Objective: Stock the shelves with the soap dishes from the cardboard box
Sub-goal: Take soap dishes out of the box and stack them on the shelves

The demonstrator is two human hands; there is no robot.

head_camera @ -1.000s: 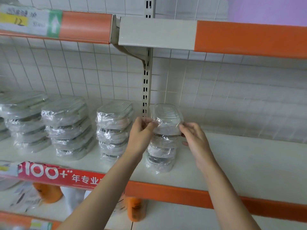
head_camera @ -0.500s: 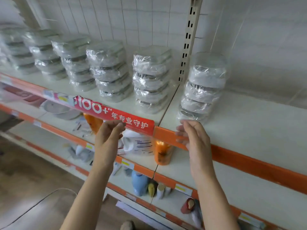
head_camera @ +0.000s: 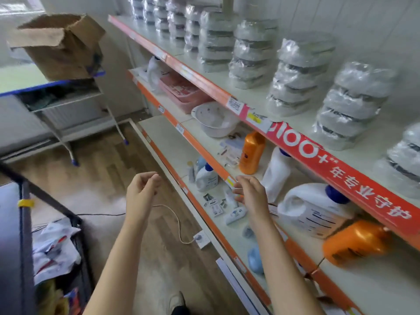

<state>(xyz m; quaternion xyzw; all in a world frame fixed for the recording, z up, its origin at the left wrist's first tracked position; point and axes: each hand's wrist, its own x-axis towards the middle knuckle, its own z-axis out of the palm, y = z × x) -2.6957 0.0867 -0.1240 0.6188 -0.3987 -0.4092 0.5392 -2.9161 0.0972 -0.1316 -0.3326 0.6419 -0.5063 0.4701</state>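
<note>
Several stacks of plastic-wrapped soap dishes (head_camera: 300,73) stand in a row on the upper shelf (head_camera: 229,96), which has an orange front edge. The open cardboard box (head_camera: 61,46) sits on a blue-edged table at the upper left; its inside is hidden from here. My left hand (head_camera: 143,189) hangs in mid-air over the wooden floor, fingers loosely curled, holding nothing. My right hand (head_camera: 252,194) hovers beside the lower shelf's edge, fingers relaxed and empty. Both hands are well below the stacks and far from the box.
Orange bottles (head_camera: 251,153), white jugs (head_camera: 311,210), a white basin (head_camera: 213,119) and a pink tray (head_camera: 184,92) fill the lower shelves. A red banner (head_camera: 336,171) hangs on the shelf edge. A dark cart (head_camera: 25,235) with papers stands at the left. A cable and socket (head_camera: 201,238) lie on the floor.
Both hands let go of the top dish of the right-hand stack and dropped away from the shelf. My view swung left and down, bringing the cardboard box into sight.
</note>
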